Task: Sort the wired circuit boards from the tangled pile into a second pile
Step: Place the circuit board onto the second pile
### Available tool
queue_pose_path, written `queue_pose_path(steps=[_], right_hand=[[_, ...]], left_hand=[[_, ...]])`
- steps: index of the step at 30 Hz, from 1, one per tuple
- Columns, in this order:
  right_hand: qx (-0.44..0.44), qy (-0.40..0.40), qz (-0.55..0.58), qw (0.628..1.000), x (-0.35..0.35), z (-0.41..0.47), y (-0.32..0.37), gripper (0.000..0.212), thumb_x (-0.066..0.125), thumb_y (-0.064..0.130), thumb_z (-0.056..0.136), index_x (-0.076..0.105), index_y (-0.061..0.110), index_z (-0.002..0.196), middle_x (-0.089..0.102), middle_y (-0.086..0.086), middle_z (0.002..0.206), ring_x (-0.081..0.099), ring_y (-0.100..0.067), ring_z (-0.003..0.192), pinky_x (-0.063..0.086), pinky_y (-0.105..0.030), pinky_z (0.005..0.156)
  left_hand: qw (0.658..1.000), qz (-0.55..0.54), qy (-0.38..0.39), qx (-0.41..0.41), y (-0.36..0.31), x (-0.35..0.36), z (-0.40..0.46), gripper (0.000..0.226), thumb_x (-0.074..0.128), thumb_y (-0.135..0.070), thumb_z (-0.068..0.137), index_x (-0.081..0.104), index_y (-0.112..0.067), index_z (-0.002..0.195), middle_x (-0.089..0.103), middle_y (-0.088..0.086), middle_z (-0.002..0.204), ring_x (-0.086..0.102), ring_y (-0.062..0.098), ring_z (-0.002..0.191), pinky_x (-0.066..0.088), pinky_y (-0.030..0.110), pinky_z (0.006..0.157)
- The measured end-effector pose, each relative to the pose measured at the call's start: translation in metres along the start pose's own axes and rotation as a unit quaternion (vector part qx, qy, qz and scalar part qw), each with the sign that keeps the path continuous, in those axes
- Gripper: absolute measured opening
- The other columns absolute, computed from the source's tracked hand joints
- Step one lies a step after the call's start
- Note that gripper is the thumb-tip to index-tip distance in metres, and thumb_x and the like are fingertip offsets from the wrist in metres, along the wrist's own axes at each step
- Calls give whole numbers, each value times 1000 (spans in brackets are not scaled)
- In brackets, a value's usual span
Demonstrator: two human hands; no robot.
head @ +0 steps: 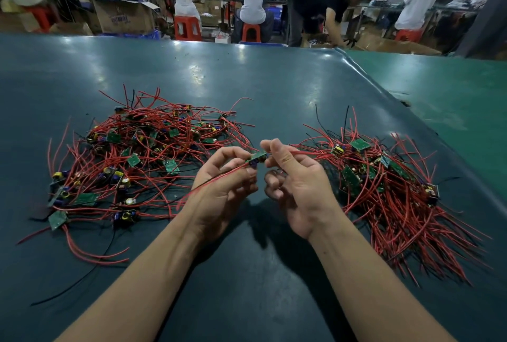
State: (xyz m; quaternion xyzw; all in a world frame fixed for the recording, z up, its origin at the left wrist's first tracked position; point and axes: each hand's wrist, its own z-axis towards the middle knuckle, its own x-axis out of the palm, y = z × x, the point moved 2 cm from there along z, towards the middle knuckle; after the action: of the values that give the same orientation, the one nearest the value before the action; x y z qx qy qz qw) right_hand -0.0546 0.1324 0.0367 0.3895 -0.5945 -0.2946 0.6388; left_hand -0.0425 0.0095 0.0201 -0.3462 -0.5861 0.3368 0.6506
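A tangled pile point(142, 155) of small green circuit boards with red and black wires lies on the left of the dark green table point(247, 81). A second pile point(389, 188), with its wires lying more in line, sits on the right. Between them, above the table, both hands hold one small green board point(257, 157). My left hand point(222, 185) pinches the board's left end, and its red wire runs down across the palm. My right hand point(293, 185) pinches the right end, where red wires lead off toward the second pile.
The table's right edge point(384, 89) runs diagonally, with a lighter green floor point(439, 89) beyond it. Past the far edge, several people sit on red stools point(188, 27) at other benches, and one person in black point(323, 4) bends over cardboard boxes.
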Motion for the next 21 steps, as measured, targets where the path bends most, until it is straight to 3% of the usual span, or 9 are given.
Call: queue_pose_path(steps=[3,5,9,11,14,21], right_hand=[[-29,-14,-27,999,-1,1,-1,16,63,18,90,71,13,77,57,3,60,44,-8,41,31,-16,36],[-42,-8,-47,998,0,1,-1,21,59,15,96,70,14,78,58,1,61,46,-8,43,33,-17,36],[-24,1,-70,997,3,-2,-4,11,56,15,98,65,9,97,62,0,66,49,-11,44,36,-19,36],[-2,-24,-81,996,1,-1,-6,13,60,18,96,66,9,91,64,-2,66,49,-11,43,36,-18,36],[-6,-55,-71,996,-3,1,-3,16,62,14,95,70,9,83,60,1,60,46,-7,41,34,-17,35],[-40,-87,-83,992,-15,7,13,20,59,13,96,71,8,80,56,5,57,42,-4,41,32,-16,36]], left_hand=[[999,-42,8,-25,1,2,0,38,69,9,68,62,-8,102,56,14,86,56,21,72,52,30,75],[999,-46,7,-22,1,3,0,39,73,4,73,61,-3,110,60,17,92,60,22,74,54,31,78],[997,-12,-63,51,0,0,2,32,70,-4,67,64,-4,99,70,8,86,68,19,75,57,24,73],[989,71,-73,111,-2,-2,2,31,72,-7,66,64,-6,96,71,0,84,67,18,82,54,26,79],[966,179,-59,174,0,1,-2,23,76,2,72,66,-7,90,74,-7,80,69,5,79,52,16,74],[953,197,-92,209,1,-4,-2,23,80,1,71,72,-17,81,72,-7,74,65,3,70,49,14,67]])
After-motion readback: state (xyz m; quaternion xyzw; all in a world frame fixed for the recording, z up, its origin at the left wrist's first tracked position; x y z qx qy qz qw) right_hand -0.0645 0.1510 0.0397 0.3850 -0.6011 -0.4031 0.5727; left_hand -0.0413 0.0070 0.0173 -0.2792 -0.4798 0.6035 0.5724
